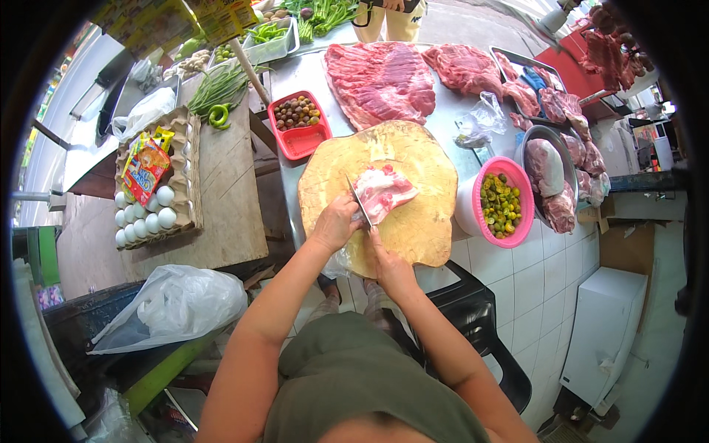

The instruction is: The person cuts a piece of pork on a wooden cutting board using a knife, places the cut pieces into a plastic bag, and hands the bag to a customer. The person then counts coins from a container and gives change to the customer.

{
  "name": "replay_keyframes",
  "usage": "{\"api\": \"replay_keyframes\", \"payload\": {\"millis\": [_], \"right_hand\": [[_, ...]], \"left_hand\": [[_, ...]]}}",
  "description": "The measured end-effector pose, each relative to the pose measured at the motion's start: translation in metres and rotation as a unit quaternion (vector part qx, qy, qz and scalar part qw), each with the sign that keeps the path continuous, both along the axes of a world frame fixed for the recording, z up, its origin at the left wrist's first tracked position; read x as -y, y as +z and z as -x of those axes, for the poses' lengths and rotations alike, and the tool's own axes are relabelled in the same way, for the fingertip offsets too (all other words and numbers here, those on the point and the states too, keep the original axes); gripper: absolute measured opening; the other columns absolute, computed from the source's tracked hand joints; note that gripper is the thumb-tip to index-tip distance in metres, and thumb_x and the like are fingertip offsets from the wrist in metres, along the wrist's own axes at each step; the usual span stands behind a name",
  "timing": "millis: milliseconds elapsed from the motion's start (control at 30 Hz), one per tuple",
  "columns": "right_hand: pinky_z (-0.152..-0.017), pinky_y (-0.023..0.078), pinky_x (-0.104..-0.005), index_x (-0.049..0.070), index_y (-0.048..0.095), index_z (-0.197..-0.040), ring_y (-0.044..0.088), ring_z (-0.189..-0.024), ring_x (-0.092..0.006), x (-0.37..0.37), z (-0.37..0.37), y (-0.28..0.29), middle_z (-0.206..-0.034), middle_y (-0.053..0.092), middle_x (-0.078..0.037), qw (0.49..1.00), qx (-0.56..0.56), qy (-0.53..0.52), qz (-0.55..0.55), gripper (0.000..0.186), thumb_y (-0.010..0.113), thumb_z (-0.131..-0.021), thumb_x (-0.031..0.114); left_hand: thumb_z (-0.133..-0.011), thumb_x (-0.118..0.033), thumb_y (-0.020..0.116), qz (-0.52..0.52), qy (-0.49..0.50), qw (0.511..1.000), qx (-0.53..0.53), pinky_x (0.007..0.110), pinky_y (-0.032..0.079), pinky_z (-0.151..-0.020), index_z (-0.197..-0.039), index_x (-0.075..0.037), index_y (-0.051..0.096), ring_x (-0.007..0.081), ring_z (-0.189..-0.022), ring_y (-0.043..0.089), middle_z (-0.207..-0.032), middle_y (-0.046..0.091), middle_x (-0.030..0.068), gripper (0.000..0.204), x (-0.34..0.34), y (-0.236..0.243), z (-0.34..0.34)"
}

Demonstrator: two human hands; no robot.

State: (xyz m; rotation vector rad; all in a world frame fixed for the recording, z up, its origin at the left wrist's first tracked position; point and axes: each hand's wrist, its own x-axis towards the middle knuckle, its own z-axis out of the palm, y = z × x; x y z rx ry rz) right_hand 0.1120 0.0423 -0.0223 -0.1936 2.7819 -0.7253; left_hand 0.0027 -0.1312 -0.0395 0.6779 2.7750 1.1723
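Note:
A slab of raw pork (385, 193) lies on a thick, round wooden chopping board (425, 166). My right hand (391, 264) is closed round the handle of a knife (360, 201), whose blade slants up and left along the meat's left edge. My left hand (337, 221) is bent beside the blade, its fingertips at the lower left of the pork. Whether those fingers grip the meat or only rest against it is hard to make out.
Big raw meat slabs (380, 81) lie beyond the board. A red tray of small round fruits (299, 122) stands left, a pink-rimmed bucket of cut green citrus (505, 203) right. Egg trays (188, 173) sit farther left. A black plastic chair (480, 314) is beside me.

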Motion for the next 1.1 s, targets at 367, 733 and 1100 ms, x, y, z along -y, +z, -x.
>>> {"api": "replay_keyframes", "payload": {"millis": [367, 733, 1100], "right_hand": [[-0.061, 0.049, -0.0517, 0.016, 0.026, -0.155, 0.062, -0.065, -0.0431, 0.009, 0.020, -0.016, -0.074, 0.062, -0.025, 1.000, -0.004, -0.001, 0.006, 0.071, 0.053, -0.090, 0.006], [-0.058, 0.051, -0.0477, 0.020, 0.034, -0.153, 0.061, -0.060, -0.0378, -0.055, 0.002, 0.023, -0.067, 0.058, -0.019, 0.995, -0.065, 0.017, 0.070, 0.071, 0.058, -0.088, 0.008], [-0.057, 0.051, -0.0498, 0.019, 0.030, -0.154, 0.062, -0.060, -0.0400, -0.057, 0.023, 0.021, -0.069, 0.063, -0.021, 0.995, 0.012, 0.063, 0.071, 0.074, 0.054, -0.086, 0.006]], "left_hand": [[-0.069, -0.007, 0.077, 0.017, 0.052, 0.998, 0.009, 0.043, 0.050, -0.082, -0.087, -0.001, 0.061, 0.0359, -0.095, 0.061, -0.091, 0.063, 0.0159, 0.025, 0.003, -0.006, 0.007], [-0.072, -0.009, 0.080, 0.039, 0.067, 0.997, -0.021, 0.042, 0.050, -0.088, -0.107, 0.001, 0.058, 0.0358, -0.105, 0.059, -0.115, 0.056, 0.0165, 0.042, -0.017, 0.043, -0.010], [-0.073, -0.012, 0.077, 0.048, 0.035, 0.998, 0.028, 0.043, 0.051, -0.085, -0.097, -0.002, 0.063, 0.0339, -0.102, 0.060, -0.106, 0.062, 0.0150, 0.029, -0.020, 0.010, 0.007]]}}
